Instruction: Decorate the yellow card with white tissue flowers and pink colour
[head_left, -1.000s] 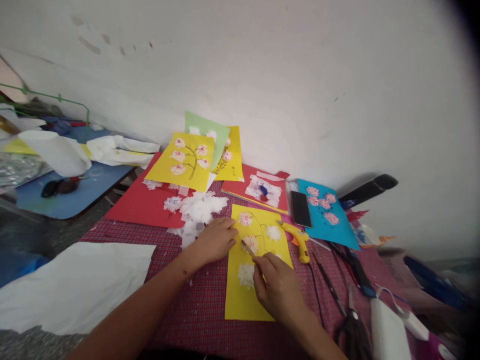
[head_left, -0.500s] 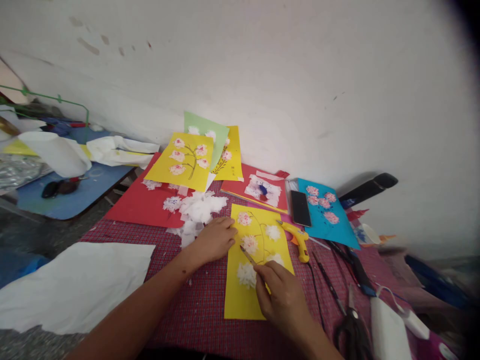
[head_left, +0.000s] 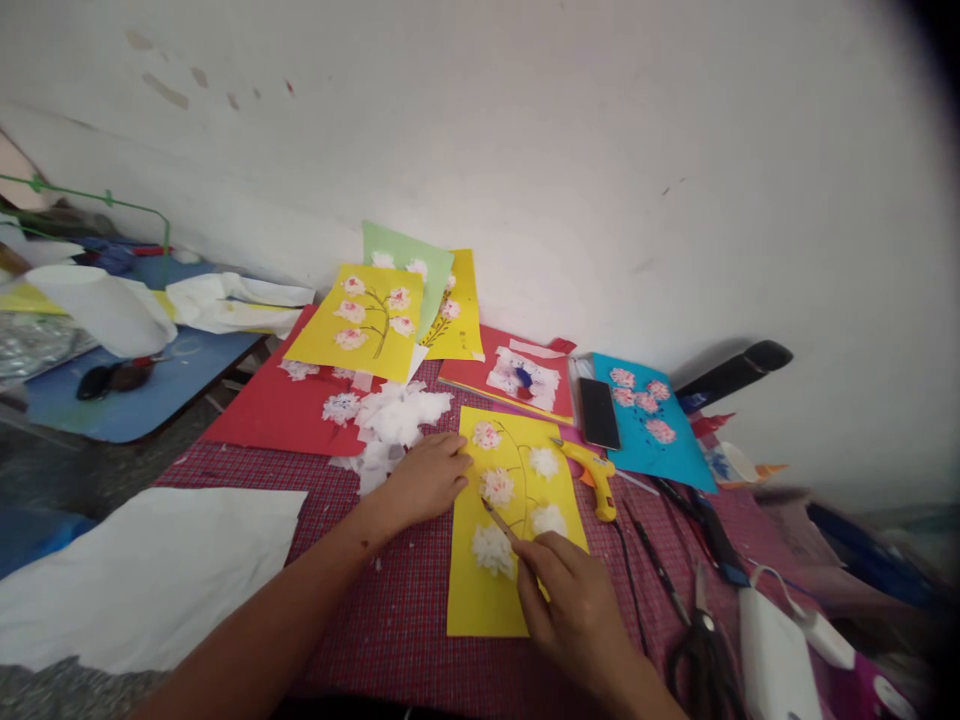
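Note:
A yellow sheet of card (head_left: 476, 605) lies on the checked tablecloth in front of me, with drawn brown stems and several tissue-paper flowers on it. Two of the flowers carry pink dabs; the others look white. My right hand (head_left: 574, 605) pinches a thin paintbrush (head_left: 501, 522). Its dark tip is at the lower edge of the pink-dabbed middle-left flower (head_left: 497, 487); I cannot tell if it touches. Resting on the card's left edge is my left hand (head_left: 431, 477), fingers lying loosely outstretched and holding nothing. Crumpled white tissue pieces (head_left: 401, 412) lie just beyond it.
Right of the card are a yellow glue gun (head_left: 598, 480), a phone (head_left: 598, 412), scissors (head_left: 703, 640) and a white power strip (head_left: 780, 655). Finished flower cards (head_left: 360, 320) stand toward the wall. A paint-stained tissue (head_left: 523, 380) rests on a red folder. White paper (head_left: 150, 570) lies left.
The brush tip has shifted slightly down, to the lower edge of the middle-left flower, as my right hand moved a little lower. My left hand stays on the card.

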